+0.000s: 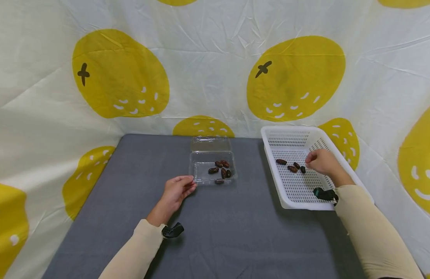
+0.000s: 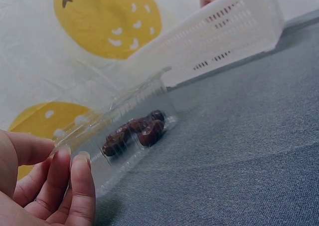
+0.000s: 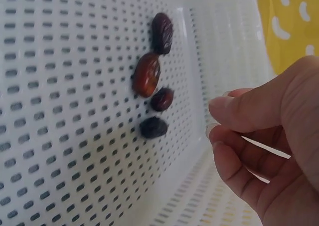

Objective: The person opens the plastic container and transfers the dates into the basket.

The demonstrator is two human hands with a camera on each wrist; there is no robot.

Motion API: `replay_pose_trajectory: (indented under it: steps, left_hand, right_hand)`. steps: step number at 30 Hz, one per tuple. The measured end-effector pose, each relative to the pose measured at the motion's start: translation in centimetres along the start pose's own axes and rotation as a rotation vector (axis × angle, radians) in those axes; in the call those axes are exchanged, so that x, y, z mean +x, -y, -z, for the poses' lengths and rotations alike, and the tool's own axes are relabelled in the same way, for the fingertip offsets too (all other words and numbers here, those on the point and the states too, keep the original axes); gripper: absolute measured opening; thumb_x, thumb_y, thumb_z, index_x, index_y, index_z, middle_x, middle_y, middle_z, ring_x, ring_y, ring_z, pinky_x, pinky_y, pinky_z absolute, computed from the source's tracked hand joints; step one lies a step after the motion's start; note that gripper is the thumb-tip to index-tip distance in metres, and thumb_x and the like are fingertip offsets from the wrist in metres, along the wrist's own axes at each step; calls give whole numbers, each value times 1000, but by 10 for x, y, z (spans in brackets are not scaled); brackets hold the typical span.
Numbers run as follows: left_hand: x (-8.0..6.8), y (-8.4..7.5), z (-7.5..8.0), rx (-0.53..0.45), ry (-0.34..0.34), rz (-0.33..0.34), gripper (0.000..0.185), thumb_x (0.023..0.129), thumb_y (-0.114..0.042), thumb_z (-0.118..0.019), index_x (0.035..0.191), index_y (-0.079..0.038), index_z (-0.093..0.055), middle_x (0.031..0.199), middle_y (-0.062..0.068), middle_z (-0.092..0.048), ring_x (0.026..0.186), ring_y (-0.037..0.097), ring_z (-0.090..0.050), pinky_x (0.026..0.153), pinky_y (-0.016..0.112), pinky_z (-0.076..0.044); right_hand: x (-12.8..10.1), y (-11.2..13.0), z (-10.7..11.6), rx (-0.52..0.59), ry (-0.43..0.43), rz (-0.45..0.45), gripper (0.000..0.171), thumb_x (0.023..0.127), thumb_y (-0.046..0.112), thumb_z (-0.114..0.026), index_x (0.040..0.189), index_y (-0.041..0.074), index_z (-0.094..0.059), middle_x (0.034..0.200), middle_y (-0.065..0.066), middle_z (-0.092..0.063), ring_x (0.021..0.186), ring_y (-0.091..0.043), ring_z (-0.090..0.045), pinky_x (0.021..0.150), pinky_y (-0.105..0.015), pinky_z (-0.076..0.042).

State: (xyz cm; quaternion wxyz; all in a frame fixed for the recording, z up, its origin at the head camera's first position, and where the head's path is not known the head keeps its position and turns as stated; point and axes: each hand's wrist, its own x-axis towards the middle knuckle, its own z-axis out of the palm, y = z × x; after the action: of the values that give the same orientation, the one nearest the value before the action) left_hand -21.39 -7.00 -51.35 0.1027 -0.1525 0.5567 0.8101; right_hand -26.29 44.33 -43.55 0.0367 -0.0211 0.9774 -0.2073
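Note:
Near the table's middle stands a clear plastic box (image 1: 204, 170) with its lid (image 1: 211, 144) tilted back. Several dates (image 1: 223, 173) lie in it, mostly toward its right side. My left hand (image 1: 175, 192) pinches the box's rim at the near left corner between thumb and fingers. In the right wrist view, several dates (image 3: 147, 75) lie in a row on the floor of a white perforated basket (image 3: 75, 111). Over the basket's right part is my right hand (image 1: 323, 162), fingers curled in toward the thumb. Nothing shows between its fingertips, which are a short way from the nearest date.
A grey cloth (image 1: 215, 240) covers the table. The basket stands at the table's back right, its raised walls around the dates. A white curtain (image 1: 208, 85) with yellow fruit prints hangs close behind the box and basket. Dark straps (image 1: 173, 230) sit at both wrists.

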Motion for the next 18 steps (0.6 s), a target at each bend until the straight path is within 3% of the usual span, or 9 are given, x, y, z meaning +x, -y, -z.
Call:
replay_pose_trajectory:
  steps: [6,13,18]
  left_hand:
    - [2,1,0,-17,-2,-4,14,98,0,-68,110,7,-69,85,7,-77,75,13,-75,71,24,-64]
    - [0,0,-1,3,4,8,28,99,-1,-67,123,12,-64,88,7,-77,77,12,-74,74,25,-64]
    - [0,-1,-1,4,3,9,29,99,-1,-67,124,12,-63,88,7,-77,75,11,-74,73,24,-64]
  right_hand:
    - [1,23,5,65,-10,38,14,92,10,-74,98,-2,-73,88,-14,-71,83,-28,-58,68,-30,-47]
    - [3,60,6,161,-28,75,13,93,11,-76,101,0,-74,91,-14,-72,83,-26,-59,71,-29,-50]
    - [6,90,2,222,-30,122,13,93,10,-76,101,1,-75,91,-13,-73,81,-21,-60,72,-25,-52]
